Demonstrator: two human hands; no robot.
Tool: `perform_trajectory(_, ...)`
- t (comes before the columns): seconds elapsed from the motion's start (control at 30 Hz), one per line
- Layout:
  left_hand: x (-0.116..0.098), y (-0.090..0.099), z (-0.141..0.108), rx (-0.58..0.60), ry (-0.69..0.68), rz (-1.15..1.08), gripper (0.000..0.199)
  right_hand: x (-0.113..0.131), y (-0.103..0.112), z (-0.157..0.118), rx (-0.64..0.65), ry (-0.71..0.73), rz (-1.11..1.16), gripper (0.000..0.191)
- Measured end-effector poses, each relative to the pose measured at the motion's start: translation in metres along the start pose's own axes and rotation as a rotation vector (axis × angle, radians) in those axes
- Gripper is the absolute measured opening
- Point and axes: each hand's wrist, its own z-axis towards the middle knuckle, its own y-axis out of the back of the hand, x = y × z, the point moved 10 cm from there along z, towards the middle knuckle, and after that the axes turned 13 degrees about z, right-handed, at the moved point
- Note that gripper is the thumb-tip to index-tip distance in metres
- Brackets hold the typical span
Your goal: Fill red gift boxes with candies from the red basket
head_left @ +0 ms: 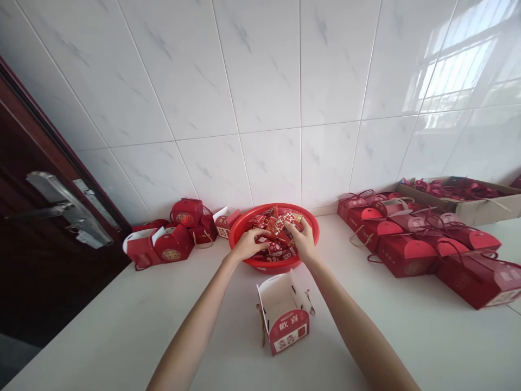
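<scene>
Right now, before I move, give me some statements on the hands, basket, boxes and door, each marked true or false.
1. The left hand and right hand both reach into the red basket. True.
2. The open box stands between the basket and the wall. False: it stands on the near side of the basket, between the forearms.
3. Red packets lie in the basket. True.
4. The door handle is on the right. False: it is on the left.
5. The cardboard tray is right of the basket. True.
</scene>
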Motion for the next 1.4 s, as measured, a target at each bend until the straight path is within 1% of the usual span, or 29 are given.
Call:
perform_trajectory(0.03, -0.006, -0.004, -0.001, 0.027, -0.056, 0.058, 0.033, 0.0, 0.001, 0.0, -0.007, 0.003, -0.012, 0.038)
perform_trajectory(0.1, -0.015, -0.009, -0.002, 0.044, -0.144, 0.142, 0.034, 0.001, 0.002, 0.0, -0.018, 0.004, -0.028, 0.037)
perform_trajectory(0.17, -0.017, -0.01, -0.002, 0.043, -0.172, 0.2, 0.033, 0.001, 0.001, 0.0, -0.018, 0.003, -0.03, 0.036)
perform_trajectory(0.3, -0.014, -0.015, -0.001, 0.094, -0.146, 0.258, 0.026, 0.003, -0.001, -0.001, 0.009, 0.016, -0.024, 0.033)
perform_trajectory(0.4, -0.013, -0.016, -0.003, 0.105, -0.119, 0.203, 0.017, 0.004, -0.002, -0.002, 0.022, 0.019, -0.02, 0.031)
perform_trajectory(0.47, -0.01, -0.014, -0.004, 0.086, -0.081, 0.166, 0.011, 0.004, -0.003, -0.002, 0.027, 0.027, -0.006, 0.03)
perform_trajectory(0.53, -0.007, -0.009, -0.005, 0.029, -0.039, 0.155, 0.006, 0.004, -0.004, -0.002, 0.034, 0.037, 0.013, 0.031)
perform_trajectory(0.67, -0.001, 0.017, -0.008, -0.219, 0.021, 0.184, 0.008, 0.002, -0.003, -0.002, 0.034, 0.022, 0.008, 0.034)
perform_trajectory(0.8, 0.009, 0.045, -0.015, -0.455, 0.089, 0.234, 0.021, 0.002, -0.002, -0.003, 0.036, 0.02, 0.005, 0.037)
perform_trajectory(0.87, 0.011, 0.053, -0.018, -0.524, 0.11, 0.268, 0.027, 0.003, -0.002, -0.003, 0.044, 0.04, 0.02, 0.036)
perform_trajectory(0.9, 0.01, 0.055, -0.019, -0.534, 0.114, 0.286, 0.029, 0.003, -0.002, -0.003, 0.044, 0.041, 0.03, 0.036)
perform_trajectory(0.93, 0.009, 0.055, -0.019, -0.526, 0.116, 0.304, 0.031, 0.002, -0.002, -0.002, 0.041, 0.037, 0.038, 0.036)
perform_trajectory(1.0, 0.006, 0.05, -0.017, -0.463, 0.12, 0.34, 0.032, 0.001, -0.002, -0.002, 0.029, 0.03, 0.051, 0.036)
perform_trajectory(1.13, 0.002, 0.026, -0.009, -0.212, 0.153, 0.422, 0.031, 0.002, -0.002, -0.001, 0.02, 0.037, 0.05, 0.033)
perform_trajectory(1.2, 0.004, 0.013, -0.005, -0.082, 0.186, 0.476, 0.029, 0.002, -0.001, -0.001, 0.016, 0.041, 0.04, 0.033)
perform_trajectory(1.27, 0.006, 0.004, 0.0, 0.02, 0.221, 0.54, 0.027, 0.001, 0.0, -0.001, 0.016, 0.04, 0.031, 0.033)
perform_trajectory(1.33, 0.007, -0.002, 0.003, 0.092, 0.252, 0.605, 0.022, 0.001, 0.0, 0.0, 0.022, 0.05, 0.02, 0.033)
perform_trajectory(1.4, 0.008, -0.005, 0.004, 0.135, 0.28, 0.665, 0.018, 0.004, -0.001, -0.001, 0.031, 0.073, 0.008, 0.033)
